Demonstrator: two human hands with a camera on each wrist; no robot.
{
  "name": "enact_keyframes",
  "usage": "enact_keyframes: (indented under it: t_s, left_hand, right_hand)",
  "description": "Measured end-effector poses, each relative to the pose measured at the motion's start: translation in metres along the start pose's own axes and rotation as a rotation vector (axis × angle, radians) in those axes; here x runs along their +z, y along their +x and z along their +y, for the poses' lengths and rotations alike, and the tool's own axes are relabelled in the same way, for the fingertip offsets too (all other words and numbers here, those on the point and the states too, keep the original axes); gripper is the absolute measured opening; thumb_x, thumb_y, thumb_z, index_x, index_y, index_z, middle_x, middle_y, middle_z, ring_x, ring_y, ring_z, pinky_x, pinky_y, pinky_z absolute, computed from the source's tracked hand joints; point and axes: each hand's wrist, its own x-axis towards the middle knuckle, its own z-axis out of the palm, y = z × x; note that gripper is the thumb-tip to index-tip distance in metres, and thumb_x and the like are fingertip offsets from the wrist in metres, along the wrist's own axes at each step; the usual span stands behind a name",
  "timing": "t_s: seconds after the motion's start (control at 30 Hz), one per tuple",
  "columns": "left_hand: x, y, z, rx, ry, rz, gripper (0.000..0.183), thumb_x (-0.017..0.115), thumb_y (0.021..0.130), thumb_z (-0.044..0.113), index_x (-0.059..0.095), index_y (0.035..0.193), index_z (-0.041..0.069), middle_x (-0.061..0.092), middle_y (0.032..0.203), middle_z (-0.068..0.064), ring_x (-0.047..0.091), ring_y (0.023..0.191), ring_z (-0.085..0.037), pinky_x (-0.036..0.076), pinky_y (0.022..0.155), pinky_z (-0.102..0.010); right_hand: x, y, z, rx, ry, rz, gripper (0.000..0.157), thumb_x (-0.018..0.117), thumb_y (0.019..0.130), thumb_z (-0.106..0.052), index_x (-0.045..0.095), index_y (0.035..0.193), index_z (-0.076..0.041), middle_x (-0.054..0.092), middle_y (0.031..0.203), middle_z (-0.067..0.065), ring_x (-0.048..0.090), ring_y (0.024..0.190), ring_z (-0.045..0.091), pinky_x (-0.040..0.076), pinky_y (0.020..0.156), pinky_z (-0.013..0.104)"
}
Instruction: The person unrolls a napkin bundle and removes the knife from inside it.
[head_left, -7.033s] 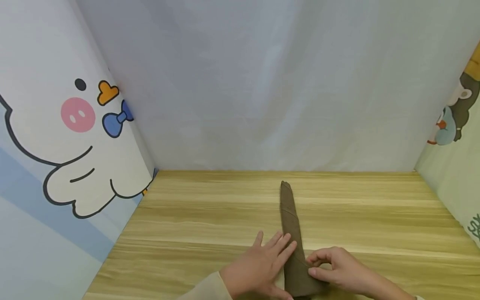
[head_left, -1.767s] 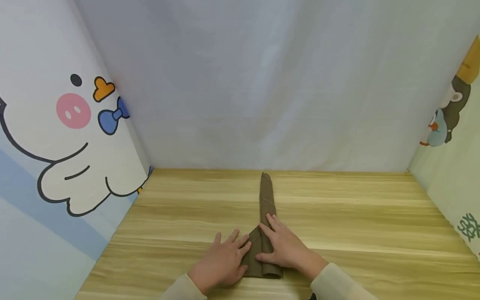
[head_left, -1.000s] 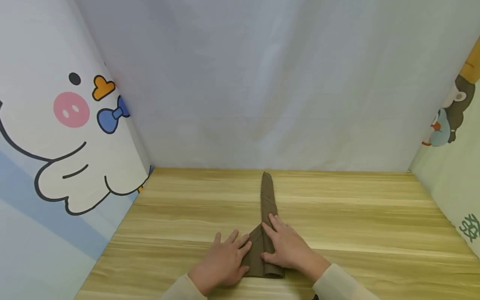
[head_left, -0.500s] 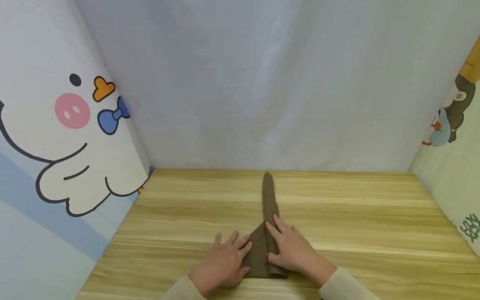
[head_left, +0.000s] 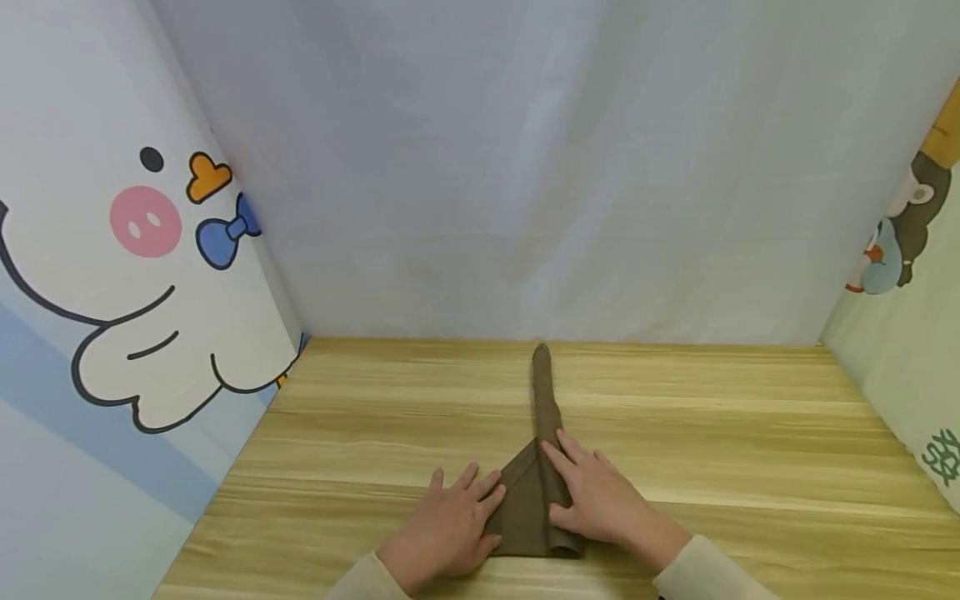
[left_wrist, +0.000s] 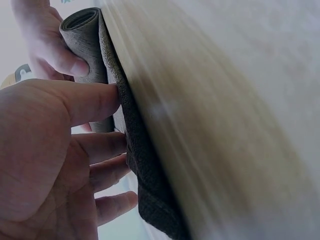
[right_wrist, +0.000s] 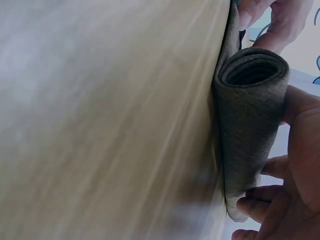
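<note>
A brown-grey cloth [head_left: 521, 508] lies on the table, its left part a flat triangle and its right part a roll [head_left: 546, 392] that narrows toward the back. My left hand [head_left: 450, 521] rests on the flat part's left edge, fingers spread and fairly straight. Across the roll's near half lies my right hand [head_left: 600, 500], extended fingertips on top and thumb against its left side. The spiral end of the roll [right_wrist: 255, 75] faces the right wrist camera. In the left wrist view, the left thumb and fingertips touch the flat cloth edge [left_wrist: 145, 165].
The wood-grain table [head_left: 360, 433] extends on both sides of the cloth. A plain pale curtain [head_left: 480, 208] stands along its back edge. Printed panels border the left, with a cartoon bird [head_left: 187, 325], and the right, with a cartoon figure [head_left: 926, 208].
Seven seconds ago, the right hand pinched the edge of a narrow wrapped cloth. Over the last second, right hand and roll shift slightly right, exposing more flat cloth; the left hand stays put.
</note>
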Motion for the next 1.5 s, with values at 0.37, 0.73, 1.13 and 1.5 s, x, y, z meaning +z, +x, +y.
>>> enact_keyframes:
  t_s: [0.37,0.73,1.13,1.5]
  left_hand:
    - [0.004,0.000,0.000,0.007,0.019,0.017,0.064,0.045,0.095,0.058,0.039,0.149,0.025,0.028,0.156,0.006,0.029,0.141,-0.024,0.035,0.100,-0.060]
    - [0.006,-0.001,-0.002,0.018,0.023,0.048,0.063,0.046,0.095,0.058,0.040,0.148,0.024,0.030,0.155,0.005,0.030,0.141,-0.024,0.035,0.099,-0.061]
    - [0.005,-0.001,-0.003,0.028,0.017,0.049,0.063,0.045,0.096,0.057,0.040,0.149,0.022,0.029,0.156,0.004,0.029,0.141,-0.025,0.035,0.100,-0.061]
    - [0.005,0.000,-0.003,0.028,0.019,0.046,0.063,0.044,0.096,0.057,0.039,0.149,0.023,0.028,0.156,0.005,0.029,0.141,-0.024,0.034,0.100,-0.061]
  right_hand:
    - [-0.001,-0.002,0.004,-0.028,0.003,0.024,0.080,0.069,0.080,-0.032,0.035,0.149,-0.007,0.028,0.153,0.020,0.038,0.135,0.034,0.030,0.107,0.055]
    - [-0.004,-0.006,0.011,-0.051,-0.009,0.055,0.079,0.069,0.081,-0.033,0.037,0.148,-0.005,0.033,0.151,0.020,0.043,0.131,0.036,0.031,0.107,0.054]
    - [-0.002,-0.010,0.023,-0.061,0.020,0.092,0.079,0.070,0.079,-0.032,0.039,0.146,-0.003,0.035,0.149,0.022,0.044,0.129,0.038,0.030,0.107,0.056]
    - [-0.005,-0.016,0.036,-0.053,0.119,0.056,0.081,0.069,0.085,-0.043,0.034,0.151,-0.012,0.028,0.155,0.011,0.038,0.129,0.051,0.032,0.103,0.060]
